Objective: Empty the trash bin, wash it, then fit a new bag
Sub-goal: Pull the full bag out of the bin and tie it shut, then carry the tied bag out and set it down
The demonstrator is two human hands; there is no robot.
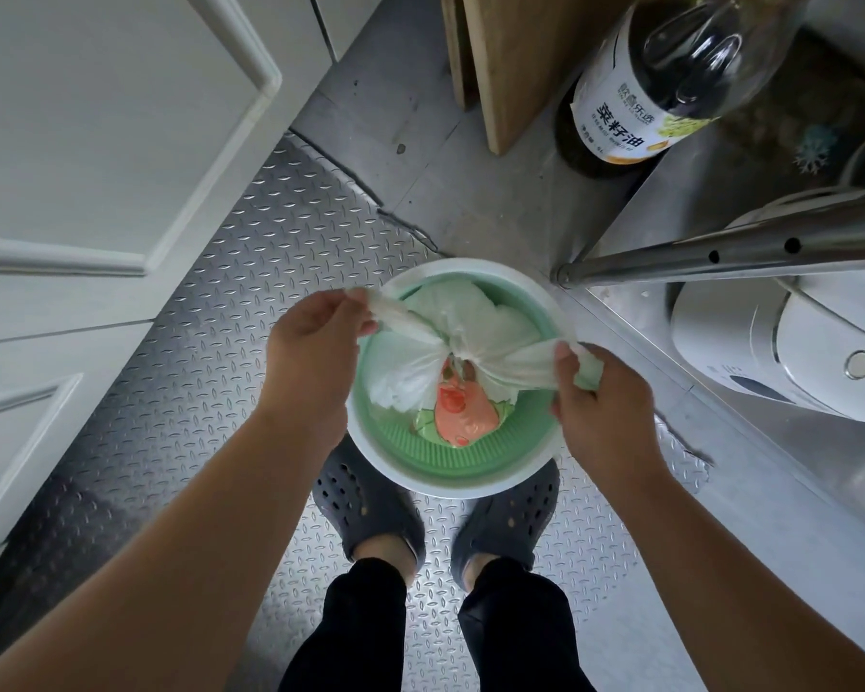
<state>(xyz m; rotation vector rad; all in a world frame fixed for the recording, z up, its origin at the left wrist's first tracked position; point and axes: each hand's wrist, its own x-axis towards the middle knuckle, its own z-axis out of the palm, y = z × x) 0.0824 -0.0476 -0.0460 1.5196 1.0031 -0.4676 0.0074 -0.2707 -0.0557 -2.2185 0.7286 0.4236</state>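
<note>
Bin: round trash bin point(475, 479), white rim, ribbed green inside, stands on the diamond-plate metal floor point(211, 302) just ahead of the dark perforated clogs point(365, 511).
Bag: thin crinkled white bag point(450, 337) sits in the bin, its two ends crossed at a knot over the middle; orange packaging point(463, 409) shows beneath.
Left grip: left hand point(315, 337) pinches one bag end at the rim.
Right grip: right hand point(595, 397) pinches the other end, opposite.
</note>
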